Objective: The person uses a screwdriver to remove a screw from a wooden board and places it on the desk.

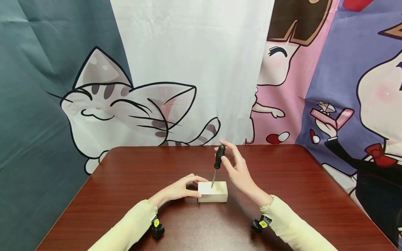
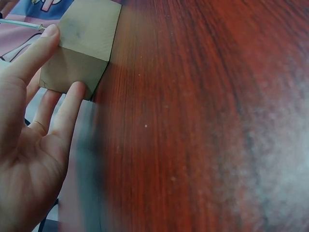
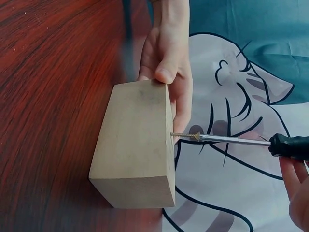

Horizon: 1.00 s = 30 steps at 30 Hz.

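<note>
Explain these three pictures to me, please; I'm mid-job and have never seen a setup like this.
There is no robot arm here: you are seeing a person's two bare hands. The wide picture comes from a camera worn on the head, looking forward and down. The other two come from cameras on the wrists, one for each hand, which is why the table looks turned on its side in them.

On the table sits a pale block. The left hand grips one end of it between thumb and fingers. The right hand holds a screwdriver by its black handle, the tip at the head of a screw that stands partly out of the block's top. Behind hangs a cartoon-printed cloth.
</note>
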{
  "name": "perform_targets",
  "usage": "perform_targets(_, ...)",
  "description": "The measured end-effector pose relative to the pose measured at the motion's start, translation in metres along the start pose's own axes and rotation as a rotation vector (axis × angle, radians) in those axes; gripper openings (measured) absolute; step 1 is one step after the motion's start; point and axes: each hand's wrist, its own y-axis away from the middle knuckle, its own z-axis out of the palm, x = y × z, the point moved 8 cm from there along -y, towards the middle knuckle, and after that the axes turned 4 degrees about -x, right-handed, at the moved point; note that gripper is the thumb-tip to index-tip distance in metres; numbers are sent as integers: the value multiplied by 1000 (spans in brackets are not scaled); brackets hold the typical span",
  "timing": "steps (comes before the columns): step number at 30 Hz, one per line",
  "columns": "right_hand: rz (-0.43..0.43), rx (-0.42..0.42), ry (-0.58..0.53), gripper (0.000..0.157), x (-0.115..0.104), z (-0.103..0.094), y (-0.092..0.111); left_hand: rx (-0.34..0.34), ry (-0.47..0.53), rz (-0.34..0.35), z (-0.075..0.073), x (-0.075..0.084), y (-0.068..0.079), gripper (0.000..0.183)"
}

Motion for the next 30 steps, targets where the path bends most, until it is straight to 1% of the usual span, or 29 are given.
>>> perform_targets(2, -3, 13, 12, 44, -1, 0, 1, 1, 1, 0, 0, -1, 0, 50)
perform_targets(4, -9, 44, 38, 43, -2, -2, 1, 3, 2, 5, 0, -1, -1, 50)
perform_targets(7, -12, 90, 78, 45, -5, -5, 1, 4, 6, 10, 0, -1, -1, 50)
perform_targets(9, -9, 105, 89, 46, -6, -6, 1, 3, 7, 13, 0, -1, -1, 50)
perform_targets(15, -17, 90, 67, 43, -6, -8, 2, 1, 4, 8, 1, -2, -1, 50)
perform_targets(19, -24, 60, 51, 47, -4, -6, 3, 0, 10, 9, 1, -3, -1, 50)
perform_targets(23, -15, 43, -1, 46, -1, -4, 3, 2, 11, 10, 1, -3, 0, 49)
perform_targets(26, -15, 67, 10, 42, -2, -5, 3, 3, 6, 11, 1, -3, 0, 50)
perform_targets(30, -11, 123, 95, 41, -6, -8, 2, 0, 9, 14, 0, -2, 0, 50)
